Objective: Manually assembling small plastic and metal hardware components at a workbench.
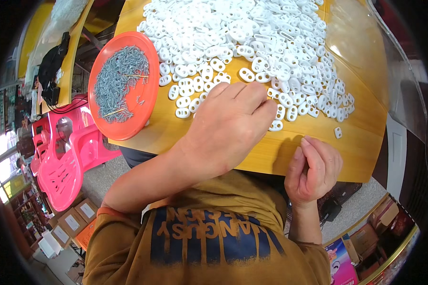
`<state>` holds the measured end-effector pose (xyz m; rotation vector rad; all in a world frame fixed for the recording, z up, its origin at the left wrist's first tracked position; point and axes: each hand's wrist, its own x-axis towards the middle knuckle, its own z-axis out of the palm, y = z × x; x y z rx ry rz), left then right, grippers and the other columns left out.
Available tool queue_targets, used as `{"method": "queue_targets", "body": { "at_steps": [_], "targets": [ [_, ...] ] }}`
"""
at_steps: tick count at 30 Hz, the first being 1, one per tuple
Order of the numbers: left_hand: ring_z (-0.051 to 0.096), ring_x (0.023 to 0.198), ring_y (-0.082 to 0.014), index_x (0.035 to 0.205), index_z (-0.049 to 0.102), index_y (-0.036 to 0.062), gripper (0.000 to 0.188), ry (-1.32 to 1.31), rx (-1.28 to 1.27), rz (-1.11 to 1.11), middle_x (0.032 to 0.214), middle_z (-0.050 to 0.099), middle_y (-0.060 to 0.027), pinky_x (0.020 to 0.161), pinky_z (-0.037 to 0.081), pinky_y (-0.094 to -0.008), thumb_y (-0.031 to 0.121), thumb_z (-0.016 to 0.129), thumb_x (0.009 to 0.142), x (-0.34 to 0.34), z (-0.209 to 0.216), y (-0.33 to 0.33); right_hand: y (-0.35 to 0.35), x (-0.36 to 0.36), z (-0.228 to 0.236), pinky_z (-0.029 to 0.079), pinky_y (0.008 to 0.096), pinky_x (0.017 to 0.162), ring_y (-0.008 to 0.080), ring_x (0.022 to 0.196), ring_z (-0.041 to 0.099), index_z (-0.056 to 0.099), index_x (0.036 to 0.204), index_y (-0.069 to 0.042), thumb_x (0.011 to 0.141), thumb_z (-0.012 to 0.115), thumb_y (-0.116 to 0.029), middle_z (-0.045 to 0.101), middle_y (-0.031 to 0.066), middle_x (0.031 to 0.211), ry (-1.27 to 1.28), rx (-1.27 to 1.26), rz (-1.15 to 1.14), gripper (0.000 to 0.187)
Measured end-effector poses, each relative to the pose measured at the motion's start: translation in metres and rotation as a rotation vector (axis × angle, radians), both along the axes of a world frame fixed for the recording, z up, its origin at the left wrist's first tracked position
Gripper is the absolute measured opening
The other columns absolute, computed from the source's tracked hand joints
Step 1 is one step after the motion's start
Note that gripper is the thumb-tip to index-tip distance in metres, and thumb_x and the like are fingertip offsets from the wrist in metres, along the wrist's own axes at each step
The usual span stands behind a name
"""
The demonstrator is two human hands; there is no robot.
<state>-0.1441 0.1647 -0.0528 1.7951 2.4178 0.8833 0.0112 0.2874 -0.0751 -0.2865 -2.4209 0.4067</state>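
A yellow desk (359,156) was covered along its far edge by a big heap of white bits (214,38), each made with two holes. Some bits were spread toward the near edge, and one lone bit (338,132) was seen near the right edge. A red plate (152,95) was set at the left edge, filled with small grey screws (111,83) and two thin yellow sticks (136,76).

The left hand (233,126) was held over the middle of the desk, right by the loose bits. Its fingers were bent down and their tips were hidden, so it could not be told if anything was held. The right hand (315,168) was held at the near edge, toward the right corner. Its thumb and fingers were curled and close together, and it could not be told if a bit was held.

By the right edge, a clear sheet (406,90) was seen. Past the left edge, pink chairs (59,178) were placed on a grey floor (107,183). Brown boxes (85,209) were stacked behind them. A brown shirt (123,251) was worn.
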Motion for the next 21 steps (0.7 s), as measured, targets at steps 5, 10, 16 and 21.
{"method": "queue_targets", "body": {
  "at_steps": [5,10,16,21],
  "targets": [
    [0.052,0.068,-0.0245,0.083,0.056,0.0045,0.02,0.021,-0.034,-0.037,0.076,0.052,-0.0079,0.057,0.039,-0.0344,0.004,0.064,0.064,-0.003,0.003,-0.001,0.0,0.0,0.0,0.042,0.0321,0.067,0.0211,0.072,0.056,0.06,0.089,-0.005,0.07,0.06,-0.003,0.061,0.0066,0.088,-0.005,-0.002,0.002,0.02],
    [0.048,0.068,-0.0271,0.082,0.05,0.0033,0.022,-0.038,-0.122,-0.013,0.076,0.046,-0.0099,0.059,0.039,-0.035,0.006,0.063,0.064,-0.006,0.012,0.001,0.0,-0.001,-0.001,0.042,0.0321,0.065,0.0218,0.07,0.056,0.059,0.089,-0.005,0.071,0.06,-0.003,0.061,0.0073,0.086,0.007,0.014,0.004,0.019],
    [0.047,0.069,-0.0291,0.083,0.047,0.0011,0.022,-0.011,-0.064,-0.136,0.075,0.044,-0.0119,0.059,0.039,-0.0359,0.003,0.06,0.066,-0.015,0.017,0.005,0.0,-0.001,0.0,0.042,0.0323,0.064,0.0222,0.07,0.056,0.059,0.089,-0.005,0.071,0.06,-0.002,0.06,0.008,0.085,0.018,0.023,0.003,0.018],
    [0.049,0.071,-0.0298,0.087,0.048,0.0009,0.023,-0.113,-0.162,-0.13,0.077,0.047,-0.0124,0.06,0.04,-0.0364,0.003,0.059,0.067,-0.013,0.019,-0.001,-0.002,-0.001,0.001,0.042,0.0325,0.066,0.0238,0.072,0.056,0.06,0.088,-0.003,0.072,0.061,-0.001,0.06,0.0095,0.085,0.026,0.005,-0.001,0.016]
  ]
}}
